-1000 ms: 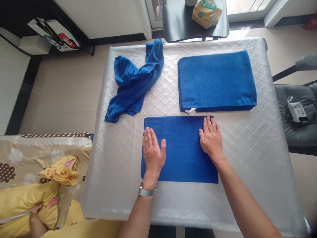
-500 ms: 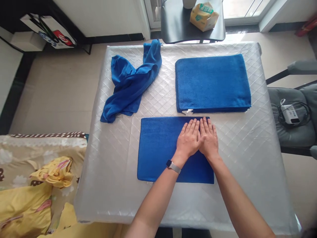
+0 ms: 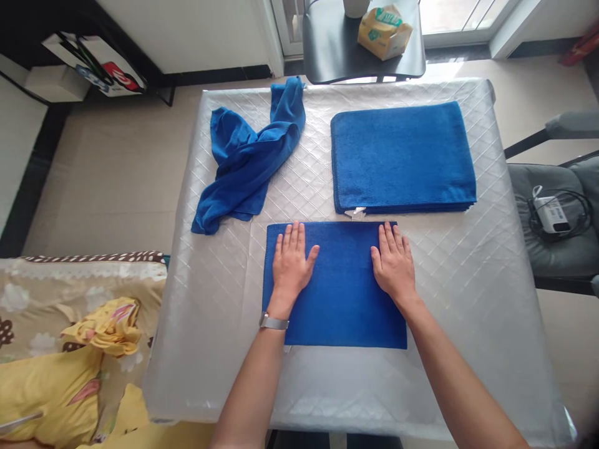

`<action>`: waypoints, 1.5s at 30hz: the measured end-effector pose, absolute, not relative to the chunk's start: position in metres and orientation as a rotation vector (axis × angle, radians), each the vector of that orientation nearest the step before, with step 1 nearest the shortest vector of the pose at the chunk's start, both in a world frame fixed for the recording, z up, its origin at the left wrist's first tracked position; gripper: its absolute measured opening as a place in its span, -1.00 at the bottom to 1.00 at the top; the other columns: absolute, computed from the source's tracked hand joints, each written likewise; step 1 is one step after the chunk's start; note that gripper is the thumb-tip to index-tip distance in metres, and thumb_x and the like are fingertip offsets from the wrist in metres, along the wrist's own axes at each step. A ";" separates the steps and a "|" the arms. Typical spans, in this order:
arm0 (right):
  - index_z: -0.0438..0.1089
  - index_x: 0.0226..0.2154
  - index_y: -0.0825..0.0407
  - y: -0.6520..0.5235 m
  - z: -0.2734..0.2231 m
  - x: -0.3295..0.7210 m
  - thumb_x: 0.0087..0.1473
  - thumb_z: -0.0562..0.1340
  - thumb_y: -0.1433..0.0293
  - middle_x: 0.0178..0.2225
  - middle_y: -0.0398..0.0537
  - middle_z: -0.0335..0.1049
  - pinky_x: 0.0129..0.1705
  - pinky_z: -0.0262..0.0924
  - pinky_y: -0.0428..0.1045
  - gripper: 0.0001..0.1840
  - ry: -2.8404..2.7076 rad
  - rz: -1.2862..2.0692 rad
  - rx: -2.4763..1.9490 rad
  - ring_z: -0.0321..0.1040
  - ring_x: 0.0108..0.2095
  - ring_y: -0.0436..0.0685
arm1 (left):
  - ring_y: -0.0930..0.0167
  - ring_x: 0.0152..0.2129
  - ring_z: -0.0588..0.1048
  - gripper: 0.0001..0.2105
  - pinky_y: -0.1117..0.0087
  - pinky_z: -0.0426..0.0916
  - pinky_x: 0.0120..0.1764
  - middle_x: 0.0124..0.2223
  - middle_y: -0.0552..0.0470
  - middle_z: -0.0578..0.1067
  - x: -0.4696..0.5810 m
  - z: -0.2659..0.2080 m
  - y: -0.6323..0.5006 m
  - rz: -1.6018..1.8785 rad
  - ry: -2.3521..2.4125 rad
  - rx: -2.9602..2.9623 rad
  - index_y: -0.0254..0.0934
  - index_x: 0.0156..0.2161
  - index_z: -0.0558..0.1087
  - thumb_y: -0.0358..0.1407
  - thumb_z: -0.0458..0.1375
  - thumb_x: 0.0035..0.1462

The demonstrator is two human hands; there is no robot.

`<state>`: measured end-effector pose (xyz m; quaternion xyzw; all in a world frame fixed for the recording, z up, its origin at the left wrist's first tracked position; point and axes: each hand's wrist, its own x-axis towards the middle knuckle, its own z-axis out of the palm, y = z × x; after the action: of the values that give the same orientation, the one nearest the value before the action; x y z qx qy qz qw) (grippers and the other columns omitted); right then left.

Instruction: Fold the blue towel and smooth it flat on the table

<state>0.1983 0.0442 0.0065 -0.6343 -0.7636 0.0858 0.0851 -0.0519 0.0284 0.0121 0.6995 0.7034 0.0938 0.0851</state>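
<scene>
A folded blue towel point(image 3: 344, 287) lies flat on the table in front of me. My left hand point(image 3: 292, 265) rests palm down near its upper left corner, fingers stretched out and thumb apart. On the upper right part of the same towel lies my right hand point(image 3: 394, 262), also flat and open. Just beyond is a stack of folded blue towels point(image 3: 403, 156), edges roughly lined up, with a white tag at its near left corner. A crumpled blue towel point(image 3: 255, 156) sits at the table's far left, touched by neither hand.
A silvery quilted cover point(image 3: 468, 299) drapes the table. Behind it stands a dark chair point(image 3: 327, 53) carrying a yellow packet point(image 3: 384, 34). At right, a grey armchair point(image 3: 538, 255) holds a white device point(image 3: 552, 214) with a cable. Patterned bedding point(image 3: 28, 293) lies at left.
My left hand has slid left across the folded towel, from beside my right hand to the towel's left side. My right hand has stayed nearly in place.
</scene>
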 end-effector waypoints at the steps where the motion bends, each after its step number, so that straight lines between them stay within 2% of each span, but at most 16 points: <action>1: -0.22 0.40 0.10 0.044 0.007 0.198 0.35 -0.11 0.27 0.42 0.04 -0.17 0.39 -0.26 0.24 -0.35 -2.282 0.260 -1.888 -0.32 0.42 0.19 | 0.26 0.38 -0.06 -0.32 0.07 -0.14 0.36 0.43 -0.16 0.00 -0.063 0.011 0.027 0.287 2.129 2.061 -0.37 0.41 -0.10 0.04 -0.27 0.36; 10: -0.31 0.41 0.13 0.047 0.007 0.204 0.34 -0.08 0.25 0.41 0.11 -0.17 0.37 -0.20 0.26 -0.29 -2.343 0.228 -1.854 -0.26 0.41 0.23 | 0.24 0.38 -0.07 -0.32 0.04 -0.08 0.35 0.44 -0.17 -0.06 -0.101 0.007 0.019 0.306 2.194 1.996 -0.33 0.42 -0.19 0.04 -0.24 0.36; 15: -0.26 0.40 0.19 0.047 0.004 0.205 0.34 -0.08 0.25 0.41 0.15 -0.18 0.38 -0.20 0.24 -0.30 -2.352 0.208 -1.845 -0.29 0.41 0.23 | 0.24 0.37 -0.06 -0.33 0.05 -0.08 0.35 0.44 -0.17 -0.05 -0.098 0.008 0.020 0.322 2.203 1.990 -0.34 0.42 -0.18 0.02 -0.23 0.37; 24: -0.22 0.40 0.15 0.048 0.005 0.203 0.32 -0.07 0.27 0.41 0.12 -0.14 0.37 -0.18 0.24 -0.31 -2.318 0.190 -1.864 -0.24 0.41 0.21 | 0.25 0.38 -0.06 -0.34 0.05 -0.08 0.35 0.44 -0.15 -0.05 -0.097 0.010 0.020 0.341 2.198 1.976 -0.32 0.42 -0.18 0.00 -0.21 0.37; 31: -0.20 0.40 0.15 0.047 0.006 0.202 0.32 -0.06 0.28 0.41 0.11 -0.13 0.38 -0.18 0.22 -0.31 -2.324 0.183 -1.879 -0.24 0.40 0.20 | 0.23 0.37 -0.07 -0.34 0.05 -0.10 0.36 0.43 -0.19 -0.02 -0.096 0.014 0.020 0.301 2.221 1.974 -0.38 0.41 -0.13 0.00 -0.23 0.38; 35: -0.21 0.40 0.14 0.047 0.007 0.202 0.33 -0.07 0.27 0.41 0.10 -0.13 0.38 -0.19 0.22 -0.32 -2.314 0.201 -1.874 -0.25 0.41 0.19 | 0.20 0.38 -0.08 -0.34 0.01 -0.10 0.35 0.42 -0.28 0.00 -0.072 0.023 0.026 0.397 2.372 1.875 -0.47 0.40 -0.12 -0.04 -0.25 0.39; 38: -0.19 0.40 0.14 0.047 0.007 0.203 0.34 -0.08 0.27 0.41 0.10 -0.13 0.38 -0.20 0.22 -0.33 -2.304 0.220 -1.863 -0.25 0.41 0.19 | 0.22 0.38 -0.08 -0.38 0.06 -0.07 0.35 0.41 -0.28 0.04 -0.025 0.030 0.032 0.460 2.212 2.004 -0.51 0.38 -0.03 -0.08 -0.24 0.40; 41: -0.21 0.40 0.13 0.047 0.004 0.205 0.34 -0.08 0.27 0.41 0.10 -0.13 0.38 -0.19 0.23 -0.33 -2.300 0.220 -1.838 -0.25 0.41 0.19 | 0.27 0.37 -0.05 -0.40 0.15 -0.07 0.37 0.39 -0.20 0.11 0.034 0.030 0.036 0.465 1.822 2.259 -0.46 0.35 0.09 -0.07 -0.18 0.38; 45: -0.24 0.41 0.10 0.046 -0.001 0.208 0.34 -0.08 0.30 0.41 0.08 -0.14 0.38 -0.19 0.22 -0.33 -2.318 0.195 -1.799 -0.26 0.41 0.18 | 0.30 0.37 -0.04 -0.39 0.19 -0.11 0.38 0.39 -0.16 0.12 0.080 0.018 0.038 0.445 1.603 2.378 -0.48 0.35 0.10 -0.06 -0.16 0.37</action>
<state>0.2081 0.0460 -0.0014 -0.6086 -0.7843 0.0659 0.1003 0.0803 0.0381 0.0181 0.8134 0.5486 0.1523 0.1195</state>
